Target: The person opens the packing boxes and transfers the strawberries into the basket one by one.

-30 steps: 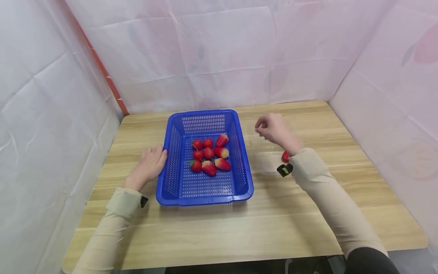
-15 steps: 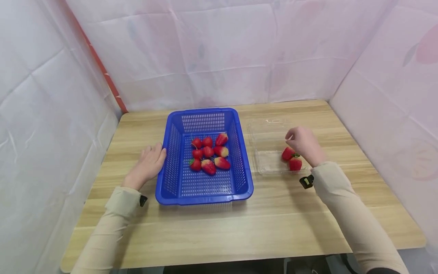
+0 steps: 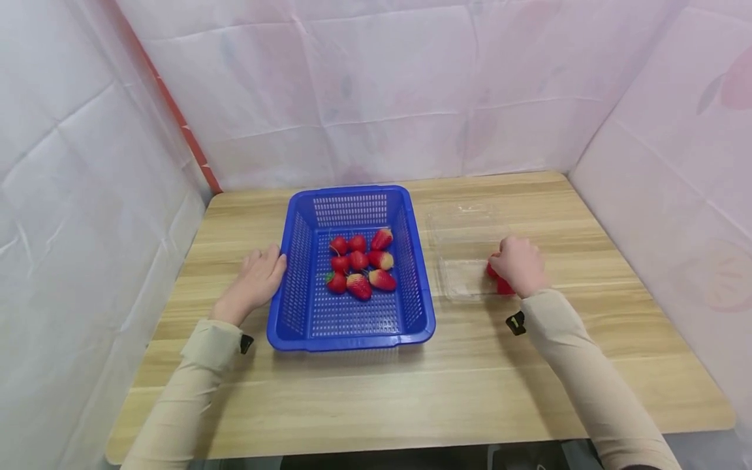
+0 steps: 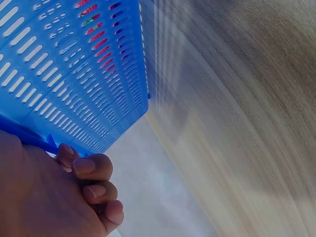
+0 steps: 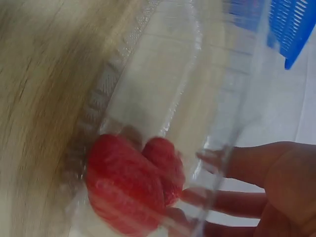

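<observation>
A blue plastic basket [image 3: 352,341] stands mid-table, holding several strawberries [image 3: 359,287] and small round red fruits with thin stems [image 3: 339,246]. My left hand [image 3: 254,284] holds the basket's left rim; in the left wrist view its fingers curl beneath the edge and the thumb is hidden. To the right lies a clear plastic box [image 3: 464,277] with two strawberries at its near right corner. My right hand [image 3: 521,266] reaches over the box wall. In the right wrist view the fingertips touch the smaller strawberry [image 5: 163,165], beside the larger strawberry [image 5: 123,187]; thumb and fingers stand apart.
The clear box's lid [image 3: 464,219] lies folded back behind it. White patterned cloth [image 3: 376,98] walls in the wooden table [image 3: 364,405] at the back and both sides. A dark band sits at each wrist.
My right hand has moved from above the far part of the clear box to the right and nearer, then down onto the strawberries. The left hand keeps its place on the rim.
</observation>
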`<act>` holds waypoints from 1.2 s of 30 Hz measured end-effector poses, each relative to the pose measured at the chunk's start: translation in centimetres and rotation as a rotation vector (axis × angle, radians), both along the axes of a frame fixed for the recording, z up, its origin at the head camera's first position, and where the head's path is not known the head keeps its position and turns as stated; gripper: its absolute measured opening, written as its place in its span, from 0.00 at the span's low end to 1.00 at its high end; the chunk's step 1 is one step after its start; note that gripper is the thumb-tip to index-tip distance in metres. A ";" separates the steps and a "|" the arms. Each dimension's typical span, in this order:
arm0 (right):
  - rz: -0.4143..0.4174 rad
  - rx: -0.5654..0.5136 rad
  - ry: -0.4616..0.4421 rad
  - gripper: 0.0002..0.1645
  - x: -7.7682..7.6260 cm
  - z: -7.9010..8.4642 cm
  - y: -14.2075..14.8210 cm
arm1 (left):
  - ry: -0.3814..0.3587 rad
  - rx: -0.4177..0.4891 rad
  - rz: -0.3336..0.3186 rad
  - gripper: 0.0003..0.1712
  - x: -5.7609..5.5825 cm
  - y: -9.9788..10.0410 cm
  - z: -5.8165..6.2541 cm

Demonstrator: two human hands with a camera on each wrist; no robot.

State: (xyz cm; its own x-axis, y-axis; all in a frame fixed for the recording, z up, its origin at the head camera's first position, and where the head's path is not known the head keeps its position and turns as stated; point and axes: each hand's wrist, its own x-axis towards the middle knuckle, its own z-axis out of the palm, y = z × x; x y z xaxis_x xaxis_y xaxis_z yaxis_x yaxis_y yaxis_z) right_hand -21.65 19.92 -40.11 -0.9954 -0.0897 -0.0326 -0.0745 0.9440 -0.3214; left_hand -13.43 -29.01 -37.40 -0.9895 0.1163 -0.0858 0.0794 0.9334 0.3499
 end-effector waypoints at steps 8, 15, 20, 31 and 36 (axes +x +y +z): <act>-0.002 0.005 -0.007 0.14 0.4 -0.4 -1.5 | 0.004 -0.003 -0.005 0.23 0.1 0.1 -0.1; 0.072 -0.008 0.086 0.08 1.6 -0.9 -2.7 | 0.013 0.007 -0.003 0.23 0.1 0.1 -0.1; 0.076 -0.107 0.056 0.20 2.3 -1.4 -3.3 | 0.005 0.007 -0.004 0.23 0.1 0.0 -0.1; 0.095 -0.217 0.096 0.20 2.7 -2.2 -3.0 | 0.022 0.009 -0.004 0.22 0.1 0.1 0.1; 0.112 -0.277 0.061 0.25 2.5 -2.4 -2.7 | 0.029 0.002 -0.008 0.22 0.0 0.2 0.0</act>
